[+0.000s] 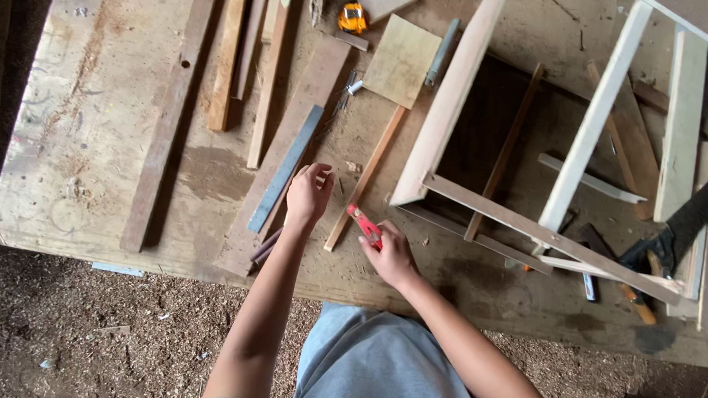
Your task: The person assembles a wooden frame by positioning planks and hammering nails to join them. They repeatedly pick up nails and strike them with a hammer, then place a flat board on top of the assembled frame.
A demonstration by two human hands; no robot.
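Note:
My right hand (391, 255) grips a small red tool (365, 225), its tip pointing up and left over the workbench (94, 132). My left hand (309, 194) hovers open with fingers spread, just left of a thin wooden strip (364, 178) that lies diagonally on the bench. A grey metal bar (285, 168) lies on a wide board (293, 141) to the left of that hand. A wooden frame (520, 222) of pale slats stands to the right of my right hand.
Several long wooden slats (231, 54) lie at the top left. A square plywood piece (402, 59) and a yellow tape measure (352, 17) sit near the top. A handsaw (679, 229) rests at the right. Sawdust covers the floor (86, 330) below the bench edge.

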